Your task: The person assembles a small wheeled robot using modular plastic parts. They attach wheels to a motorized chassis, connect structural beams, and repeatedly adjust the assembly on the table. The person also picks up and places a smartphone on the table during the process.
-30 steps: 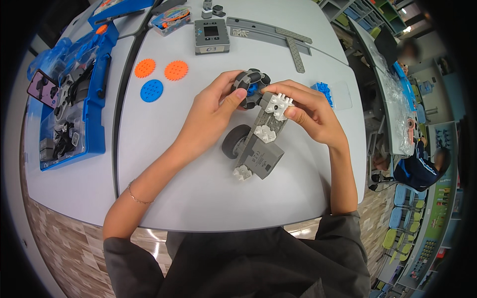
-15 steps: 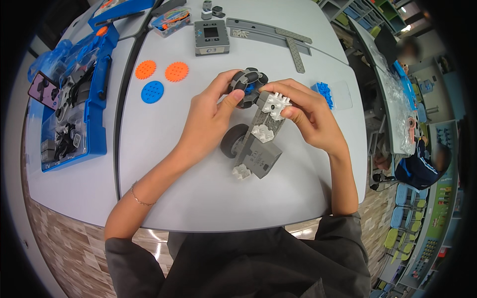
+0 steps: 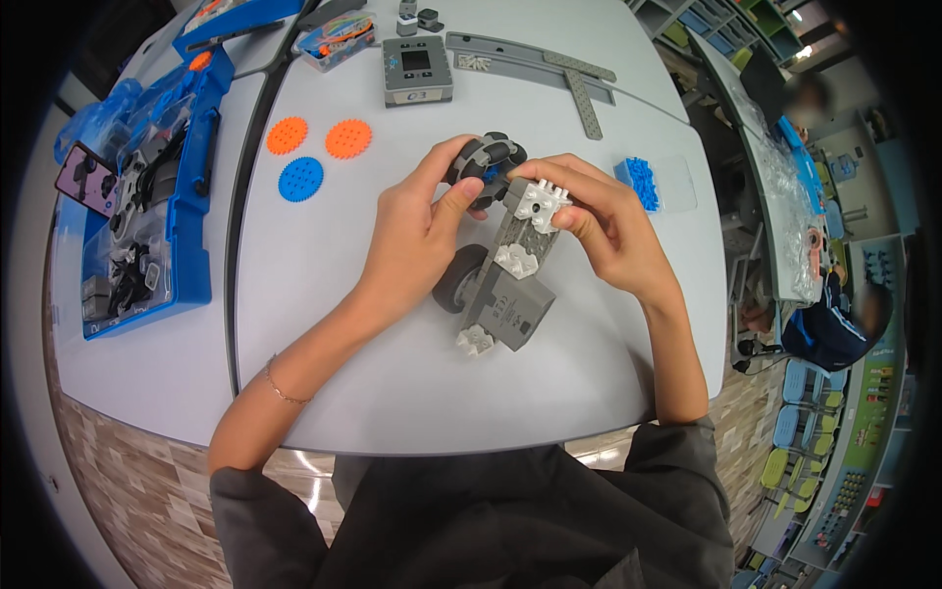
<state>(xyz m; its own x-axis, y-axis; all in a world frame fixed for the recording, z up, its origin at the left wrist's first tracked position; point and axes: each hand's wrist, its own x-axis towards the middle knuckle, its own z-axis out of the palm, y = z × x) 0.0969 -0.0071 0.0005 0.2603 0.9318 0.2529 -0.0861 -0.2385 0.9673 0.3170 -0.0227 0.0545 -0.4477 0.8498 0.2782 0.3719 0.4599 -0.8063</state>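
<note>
My left hand (image 3: 417,231) grips a grey and black omni wheel (image 3: 488,157) with a blue centre, thumb on its near side. My right hand (image 3: 613,231) pinches the upper end of a grey beam assembly (image 3: 525,239), at a white corner connector (image 3: 538,206). The wheel sits against the top end of this assembly; whether it is fully fixed there I cannot tell. Lower on the same assembly are a second white connector (image 3: 516,261), a grey motor block (image 3: 520,312), a dark rubber-tyred wheel (image 3: 459,279) and another white connector (image 3: 475,341) at the bottom.
Two orange gears (image 3: 349,139) and a blue gear (image 3: 301,180) lie at left. Beyond stand a grey controller box (image 3: 418,71), a container of coloured parts (image 3: 337,41) and grey beams (image 3: 530,71). A box of blue pins (image 3: 640,184) is at right, a blue storage bin (image 3: 201,231) far left.
Both hands and the assembly have shifted very slightly left. The grip on the omni wheel and the beam assembly is the same.
</note>
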